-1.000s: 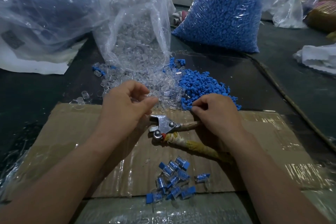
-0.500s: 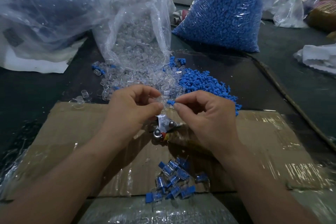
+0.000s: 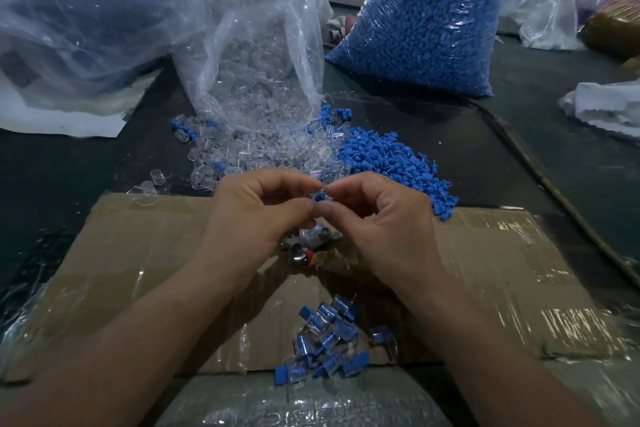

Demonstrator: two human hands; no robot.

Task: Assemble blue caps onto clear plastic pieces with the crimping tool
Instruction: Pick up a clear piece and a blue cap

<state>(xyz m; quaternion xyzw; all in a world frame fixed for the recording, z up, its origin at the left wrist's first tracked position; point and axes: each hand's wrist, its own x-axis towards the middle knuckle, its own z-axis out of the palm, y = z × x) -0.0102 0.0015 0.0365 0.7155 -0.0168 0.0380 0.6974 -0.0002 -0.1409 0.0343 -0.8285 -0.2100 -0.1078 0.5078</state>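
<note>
The blue cap [image 3: 319,197] sits at the centre of the frame, pinched where the fingertips of both hands meet. The right hand [image 3: 384,218] nips it between thumb and forefinger. The left hand [image 3: 263,215], fingers curled the same way, appears to pinch the clear plastic piece [image 3: 325,189] against it, though that piece shows only as a faint glint. Neither hand is spread wide. Directly below them, lower in the frame and partly hidden, the crimping tool [image 3: 311,243] lies on the taped cardboard sheet [image 3: 502,270]. Its metal head shows between the two wrists and its wrapped handles seem to run down and right under the right hand, so I judge that hand nearer for picking it up. Nothing lies between the hands and the tool. Further down is a small pile of finished capped pieces [image 3: 329,340]. Above the hands a heap of loose blue caps [image 3: 391,159] lies right of centre, and spilled clear pieces [image 3: 249,156] lie left of it, below the mouth of their plastic bag [image 3: 256,62]. A full bag of blue caps [image 3: 426,21] stands in the upper right and a large crumpled bag [image 3: 86,10] in the upper left, all on the dark table [image 3: 52,166].
</note>
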